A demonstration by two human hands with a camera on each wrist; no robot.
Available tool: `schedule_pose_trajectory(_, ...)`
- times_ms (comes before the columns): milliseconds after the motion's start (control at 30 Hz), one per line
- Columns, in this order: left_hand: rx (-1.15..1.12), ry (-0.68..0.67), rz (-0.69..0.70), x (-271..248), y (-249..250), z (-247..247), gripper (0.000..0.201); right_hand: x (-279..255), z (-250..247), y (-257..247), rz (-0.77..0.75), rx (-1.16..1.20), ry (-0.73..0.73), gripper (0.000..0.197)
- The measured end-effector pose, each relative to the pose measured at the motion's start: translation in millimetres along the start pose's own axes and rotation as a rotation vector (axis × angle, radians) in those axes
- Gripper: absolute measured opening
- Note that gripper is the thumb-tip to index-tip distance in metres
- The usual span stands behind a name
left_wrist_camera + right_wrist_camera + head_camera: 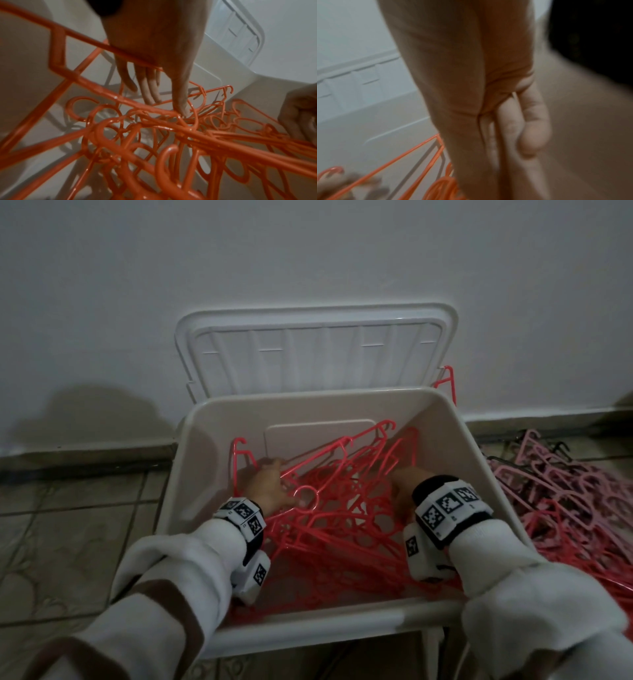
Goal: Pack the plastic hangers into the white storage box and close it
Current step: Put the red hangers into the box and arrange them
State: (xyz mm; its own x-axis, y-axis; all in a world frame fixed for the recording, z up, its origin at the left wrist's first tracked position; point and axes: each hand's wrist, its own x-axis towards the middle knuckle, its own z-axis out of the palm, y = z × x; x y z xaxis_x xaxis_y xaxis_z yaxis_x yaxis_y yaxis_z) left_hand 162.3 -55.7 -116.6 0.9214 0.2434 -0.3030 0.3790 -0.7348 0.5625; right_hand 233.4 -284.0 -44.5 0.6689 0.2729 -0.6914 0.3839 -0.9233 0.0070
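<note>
The white storage box stands open on the floor, its lid leaning back against the wall. A tangle of red plastic hangers fills its bottom. Both my hands are down inside it. My left hand lies on the left side of the heap; in the left wrist view its fingers are straight and press on the hangers, with one bar crossing under the palm. My right hand is by the right wall, its fingers straight and together, holding nothing I can see beside the hangers.
A big pile of pink and red hangers lies on the tiled floor right of the box. One red hanger sticks up behind the box's back right corner. The wall is close behind the lid. Tiled floor lies to the left.
</note>
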Motion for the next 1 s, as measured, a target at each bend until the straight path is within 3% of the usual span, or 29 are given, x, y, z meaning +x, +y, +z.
schedule_pose_trajectory(100,0.119,0.023,0.143,4,4,2,0.106,5,3,9,0.047,0.017,-0.047,0.039)
schedule_pose_trajectory(167,0.284,0.098,0.255,1,12,3,0.105,4,4,9,0.031,0.032,-0.026,0.044)
schedule_pose_trajectory(267,0.511,0.188,0.489,-8,31,5,0.079,6,9,11,-0.001,0.084,0.036,0.04)
schedule_pose_trajectory(367,0.563,0.164,0.625,-9,40,9,0.061,8,11,14,-0.018,0.144,0.057,0.033)
schedule_pose_trajectory(467,0.472,0.153,0.551,-2,38,4,0.055,7,12,17,-0.073,0.198,0.047,0.026)
schedule_pose_trajectory(567,0.466,0.2,0.378,4,27,-2,0.03,7,14,19,-0.137,0.263,0.013,0.018)
schedule_pose_trajectory(667,0.438,0.135,0.308,9,21,-3,0.041,6,15,23,-0.176,0.314,-0.023,0.024)
schedule_pose_trajectory(767,0.383,0.063,0.423,4,36,-1,0.059,5,15,26,-0.21,0.379,-0.018,0.026)
schedule_pose_trajectory(833,0.29,0.112,0.556,-7,52,-1,0.049,7,15,29,-0.229,0.419,-0.018,0.023)
schedule_pose_trajectory(900,0.184,0.127,0.717,-13,63,0,0.025,8,15,32,-0.25,0.461,-0.023,0.029)
schedule_pose_trajectory(967,0.182,-0.077,0.77,-17,71,5,0.014,11,15,34,-0.26,0.513,-0.043,0.03)
schedule_pose_trajectory(1000,0.227,-0.214,0.727,-20,73,8,0.016,12,15,36,-0.272,0.52,-0.056,0.027)
